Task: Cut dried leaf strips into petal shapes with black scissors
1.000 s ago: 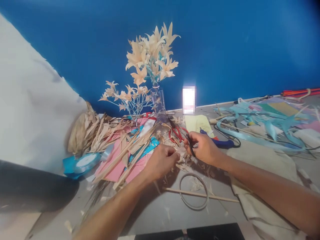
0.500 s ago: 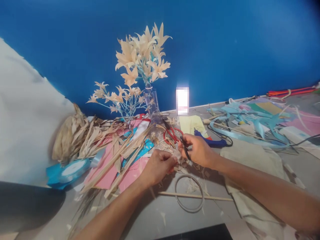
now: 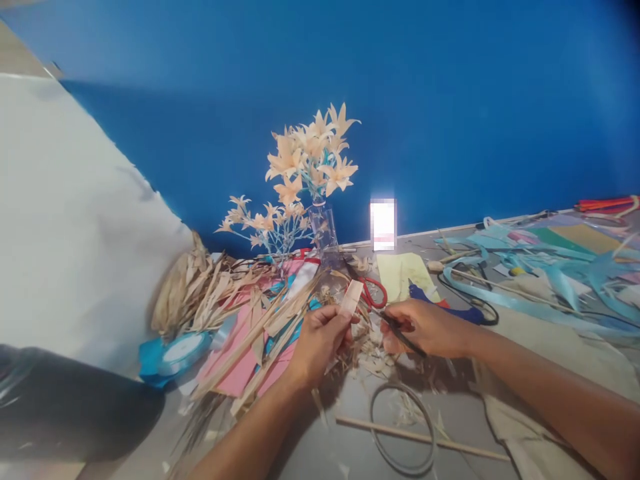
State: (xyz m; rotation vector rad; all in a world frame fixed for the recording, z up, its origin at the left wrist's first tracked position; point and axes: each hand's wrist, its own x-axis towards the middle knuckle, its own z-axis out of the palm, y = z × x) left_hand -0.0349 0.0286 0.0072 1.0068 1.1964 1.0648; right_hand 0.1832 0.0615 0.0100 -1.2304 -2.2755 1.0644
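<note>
My left hand [image 3: 323, 340] pinches a short pale strip of dried husk [image 3: 352, 297] between thumb and fingers, its free end pointing up and away. To the right, my right hand [image 3: 425, 327] is closed around a pair of dark scissors [image 3: 407, 337]; their blades are hard to make out. The scissors and the strip are apart. Just beyond both hands lies a red-handled pair of scissors [image 3: 375, 293]. Husk scraps [image 3: 370, 347] are scattered on the table beneath my hands.
Husk flowers stand in a clear bottle [image 3: 325, 233] by the blue wall. Dried husks [image 3: 200, 287] and a blue ribbon roll [image 3: 184, 352] lie left. A blue glue gun [image 3: 450, 308] lies right. Nearer are a grey ring [image 3: 375, 427] and a thin stick [image 3: 470, 451].
My left hand has raised the strip so it shows upright. My right hand has moved away from it with the scissors, now turned lower. The whole view has shifted up and left.
</note>
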